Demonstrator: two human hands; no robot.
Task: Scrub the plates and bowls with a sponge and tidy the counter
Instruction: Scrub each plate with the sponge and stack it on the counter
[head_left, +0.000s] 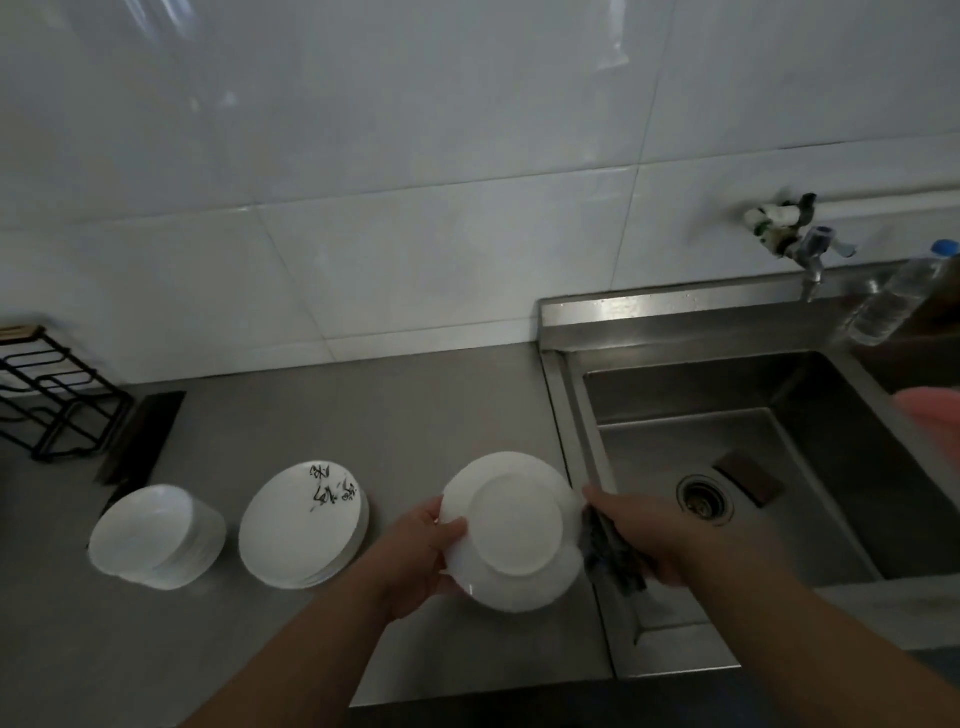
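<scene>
Over the seam between table (363, 415) and sink (675, 312), holding a white plate (511, 530) in the air, tilted toward the camera. Left hand (415, 551) pinching its left rim, thumb on the near face, fingers curled behind. Right hand (649, 540) wrapped round a dark, mottled sponge (610, 558) and pressing it against the plate's right rim.

Likely to slip: smooth, glazed, gripped at one edge only, and pushed sideways by the scrubbing. Would probably drop onto the steel lip of the sink just below, hard enough to chip or crack china. Safer carried fully over the basin, or gripped deeper across the rim. Could also catch, with the left forearm, the stack of plates (296, 530) near it on the table, topped with dark marks, smears or pattern, too blurred to tell. Further left, a stack of bowls (150, 535), looking slightly askew and apt to slide if bumped.

Round, shallow, thin-rimmed china, glossy white, with a raised circle at the middle, perhaps the foot ring. Soft, coarse-looking sponge, limp at its lower end. Brushed steel basin, square-cornered, with a round drain (705, 499). Matte grey table. Glossy pale wall tiles. No water visible under the tap (810, 254).
</scene>
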